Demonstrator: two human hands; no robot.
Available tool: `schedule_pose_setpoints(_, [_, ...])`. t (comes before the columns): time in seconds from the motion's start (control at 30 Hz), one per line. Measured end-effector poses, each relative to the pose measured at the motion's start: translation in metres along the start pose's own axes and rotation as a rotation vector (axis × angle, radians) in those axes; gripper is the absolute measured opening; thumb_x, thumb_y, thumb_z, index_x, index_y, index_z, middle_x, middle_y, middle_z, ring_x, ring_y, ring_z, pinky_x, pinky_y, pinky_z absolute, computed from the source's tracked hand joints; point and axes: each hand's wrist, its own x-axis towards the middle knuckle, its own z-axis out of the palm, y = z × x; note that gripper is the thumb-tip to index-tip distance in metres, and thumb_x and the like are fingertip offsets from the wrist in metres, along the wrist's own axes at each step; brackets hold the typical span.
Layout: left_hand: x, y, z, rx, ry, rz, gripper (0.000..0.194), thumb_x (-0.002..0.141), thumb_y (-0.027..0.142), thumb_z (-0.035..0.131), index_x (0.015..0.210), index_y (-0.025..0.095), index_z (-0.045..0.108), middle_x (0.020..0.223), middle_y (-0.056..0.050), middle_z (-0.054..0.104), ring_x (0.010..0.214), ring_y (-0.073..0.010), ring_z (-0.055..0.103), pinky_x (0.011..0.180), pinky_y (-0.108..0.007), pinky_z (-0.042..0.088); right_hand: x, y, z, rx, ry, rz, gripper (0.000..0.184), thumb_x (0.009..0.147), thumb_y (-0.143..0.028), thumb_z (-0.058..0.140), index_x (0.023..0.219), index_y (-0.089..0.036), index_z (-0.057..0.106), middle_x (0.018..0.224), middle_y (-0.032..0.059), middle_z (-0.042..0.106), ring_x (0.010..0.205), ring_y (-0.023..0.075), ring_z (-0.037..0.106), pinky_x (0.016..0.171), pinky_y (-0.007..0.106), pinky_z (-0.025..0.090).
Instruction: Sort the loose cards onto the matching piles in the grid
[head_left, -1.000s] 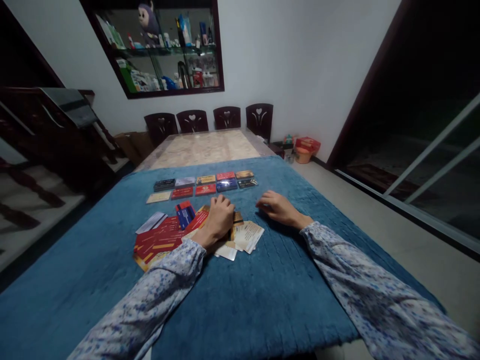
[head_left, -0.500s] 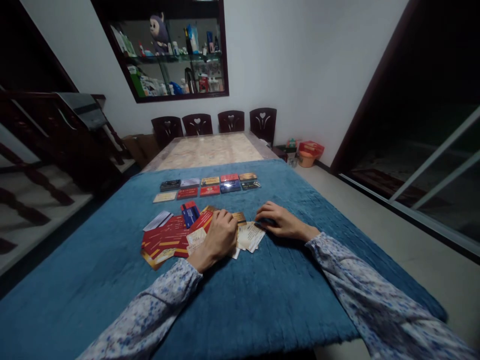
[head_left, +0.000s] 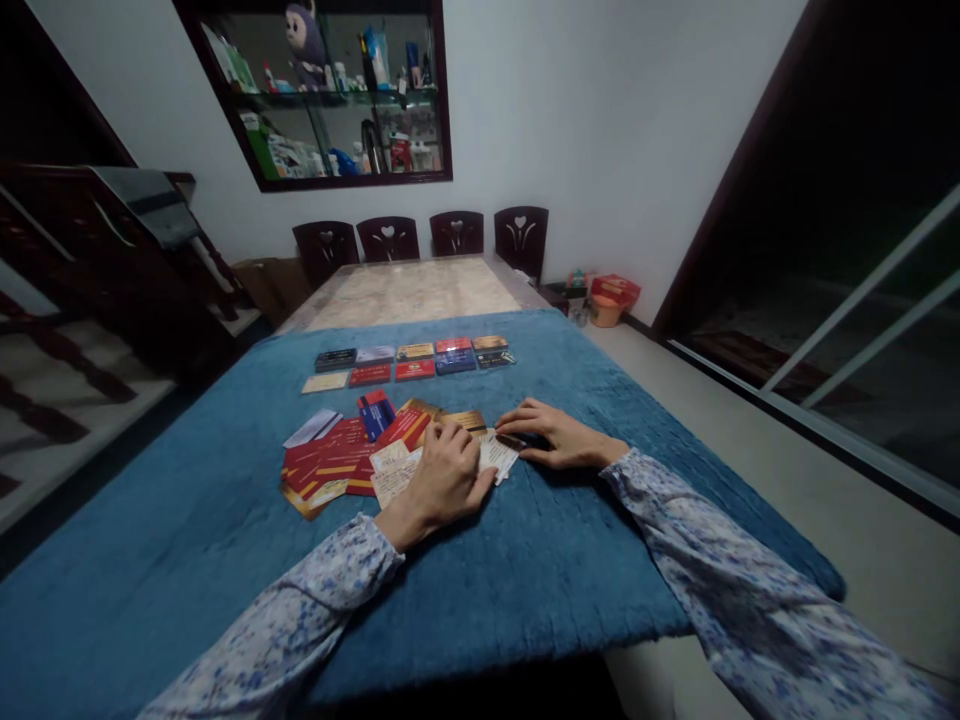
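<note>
Head view shows loose cards spread across a blue cloth [head_left: 540, 570], with two rows of small card stacks [head_left: 415, 371] set just beyond them. Pale cards [head_left: 395, 478] are partly covered by the left hand [head_left: 448, 478], whose fingers are bent downward over them; the right hand [head_left: 550, 435] is placed at the right edge of the pile, fingers curled, with something dark showing beneath its fingers. Since the undersides of both hands are hidden and the light is dim, whether anything is actually gripped by either cannot be told. Trouble could be caused chiefly by overlap: red cards [head_left: 337, 455], a gold card [head_left: 466, 421] and a blue-and-red card [head_left: 376, 415] are fanned into one another, so a neighbour could be dragged along if one were pulled out, or two could be lifted as one. Thin edges lying flat on soft pile may be hard to get a nail under, and cards could be bent or sunk into the nap if pressed. The stacks stand close side by side, so a stray sleeve or knuckle could push one askew and run it into the next. Cards of similar colour might also be confused in this dimness.
</note>
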Motion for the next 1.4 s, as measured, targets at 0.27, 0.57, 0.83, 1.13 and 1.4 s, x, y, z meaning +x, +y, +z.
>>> schedule_pose_setpoints(0.27, [-0.0006,0.0075,-0.0011,-0.029,-0.046,0.01,0.034,0.088,0.048,0.067,0.093,0.015,0.068,0.102,-0.014,0.068,0.104,-0.0318,0.056,0.091,-0.051,0.04,0.0014,-0.0023,-0.002,0.002,-0.062,0.009,0.042,0.093,-0.023,0.063,0.135,-0.019,0.068,0.141,0.0105,0.066,0.117,0.0266,0.054,0.105,0.048,0.045])
schedule_pose_setpoints(0.57, [-0.0006,0.0064,0.0018,-0.024,-0.024,0.011,0.029,0.089,0.046,0.068,0.09,0.017,0.068,0.096,-0.011,0.066,0.099,-0.029,0.056,0.087,-0.048,0.041,0.002,-0.0021,-0.0027,0.005,-0.034,-0.003,0.037,0.093,-0.026,0.066,0.129,-0.021,0.071,0.134,0.0114,0.069,0.114,0.0256,0.057,0.104,0.048,0.046])
schedule_pose_setpoints(0.83, [-0.0016,0.0057,0.0023,-0.025,0.004,0.077,0.026,0.094,0.04,0.063,0.086,0.017,0.07,0.092,-0.011,0.067,0.095,-0.027,0.056,0.086,-0.047,0.04,0.0012,0.0014,-0.0017,0.01,-0.024,-0.013,0.033,0.093,-0.029,0.068,0.124,-0.02,0.074,0.132,0.0113,0.071,0.114,0.0255,0.058,0.102,0.045,0.046])
schedule_pose_setpoints(1.13, [-0.0019,0.0017,0.0035,-0.025,0.017,0.119,0.029,0.097,0.039,0.058,0.086,0.017,0.071,0.088,-0.01,0.068,0.09,-0.0247,0.056,0.086,-0.045,0.04,-0.0004,0.002,-0.0043,0.061,-0.012,0.004,0.034,0.09,-0.028,0.071,0.123,-0.021,0.075,0.13,0.0109,0.072,0.115,0.0258,0.06,0.102,0.046,0.047])
schedule_pose_setpoints(1.4, [-0.001,0.001,-0.0002,-0.037,0.025,0.121,0.027,0.098,0.035,0.056,0.084,0.018,0.072,0.084,-0.008,0.069,0.086,-0.0229,0.057,0.081,-0.042,0.039,-0.0004,0.0067,0.0011,0.068,0.062,0.0,0.026,0.096,-0.023,0.063,0.117,-0.021,0.077,0.121,0.0098,0.076,0.107,0.0231,0.063,0.097,0.043,0.051])
